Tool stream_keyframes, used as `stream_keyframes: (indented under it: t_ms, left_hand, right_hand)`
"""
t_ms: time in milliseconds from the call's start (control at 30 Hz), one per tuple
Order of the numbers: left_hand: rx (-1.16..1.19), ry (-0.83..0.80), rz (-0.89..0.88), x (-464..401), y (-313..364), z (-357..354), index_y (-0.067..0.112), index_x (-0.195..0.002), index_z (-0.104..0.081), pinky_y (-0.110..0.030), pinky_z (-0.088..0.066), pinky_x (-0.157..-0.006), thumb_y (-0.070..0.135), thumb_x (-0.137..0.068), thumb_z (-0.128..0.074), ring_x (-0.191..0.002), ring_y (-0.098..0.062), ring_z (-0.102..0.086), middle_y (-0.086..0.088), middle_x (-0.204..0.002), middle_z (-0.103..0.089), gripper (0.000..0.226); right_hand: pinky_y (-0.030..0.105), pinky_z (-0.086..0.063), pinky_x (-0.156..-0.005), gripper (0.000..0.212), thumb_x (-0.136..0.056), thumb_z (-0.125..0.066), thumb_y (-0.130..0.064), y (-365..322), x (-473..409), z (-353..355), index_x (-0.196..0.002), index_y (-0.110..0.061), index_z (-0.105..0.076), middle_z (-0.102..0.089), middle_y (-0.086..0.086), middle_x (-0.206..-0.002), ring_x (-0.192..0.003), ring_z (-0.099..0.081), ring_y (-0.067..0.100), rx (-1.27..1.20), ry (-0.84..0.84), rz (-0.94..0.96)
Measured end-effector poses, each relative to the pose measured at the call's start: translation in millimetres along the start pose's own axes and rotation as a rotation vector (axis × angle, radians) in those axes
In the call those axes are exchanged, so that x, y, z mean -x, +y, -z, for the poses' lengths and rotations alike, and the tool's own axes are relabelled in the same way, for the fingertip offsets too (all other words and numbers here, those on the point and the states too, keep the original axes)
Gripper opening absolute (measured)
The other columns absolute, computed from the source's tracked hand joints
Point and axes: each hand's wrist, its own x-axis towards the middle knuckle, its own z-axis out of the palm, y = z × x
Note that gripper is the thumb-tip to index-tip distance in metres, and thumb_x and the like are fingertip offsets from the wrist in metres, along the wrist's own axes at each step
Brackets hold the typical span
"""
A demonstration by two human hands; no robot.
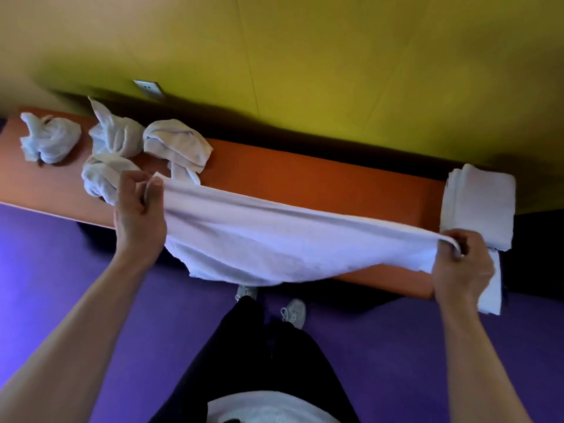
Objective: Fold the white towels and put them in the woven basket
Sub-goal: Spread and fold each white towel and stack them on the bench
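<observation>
A white towel is stretched out in the air above the front edge of an orange bench. My left hand pinches its left corner and my right hand grips its right corner. The towel sags in the middle and hangs below the bench edge. Several crumpled white towels lie on the left part of the bench. A stack of folded white towels sits at the right end. No woven basket is in view.
The bench stands against a yellow-green wall with a socket plate. The floor is purple. My legs in dark trousers and my white shoes are below the towel.
</observation>
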Motion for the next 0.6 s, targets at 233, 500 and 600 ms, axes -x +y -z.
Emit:
stream_keyframes:
  t_ms: [233, 500, 600]
  left_hand:
    - [-0.017, 0.035, 0.166, -94, -70, -73, 0.035, -0.083, -0.047, -0.030, -0.042, -0.072, 0.034, -0.098, -0.058, -0.067, -0.006, -0.050, 0.010, -0.076, -0.054, 0.018]
    - [0.015, -0.035, 0.418, -161, -171, -214, 0.023, -0.099, -0.049, -0.050, -0.058, -0.061, 0.029, -0.103, -0.051, -0.060, -0.030, -0.073, 0.000, -0.089, -0.061, 0.008]
    - [0.046, -0.027, 0.438, -185, -195, -250, 0.024, -0.099, -0.048, -0.045, -0.064, -0.065, 0.030, -0.104, -0.050, -0.070, -0.029, -0.075, -0.005, -0.086, -0.064, 0.008]
  right_hand:
    - [0.011, -0.044, -0.056, 0.012, -0.090, -0.066, -0.021, -12, -71, -77, -0.098, -0.014, -0.072, -0.070, -0.010, -0.072, -0.065, -0.069, 0.007, -0.054, -0.126, -0.064]
    - [0.024, -0.056, -0.051, 0.003, -0.099, -0.060, -0.018, 31, -122, -230, -0.101, -0.018, -0.061, -0.068, 0.006, -0.100, -0.062, -0.072, 0.008, -0.323, -0.120, -0.497]
    - [0.034, -0.062, -0.071, 0.016, -0.095, -0.062, -0.018, 36, -141, -264, -0.083, -0.028, -0.058, -0.069, -0.006, -0.080, -0.067, -0.070, 0.006, -0.347, -0.042, -0.526]
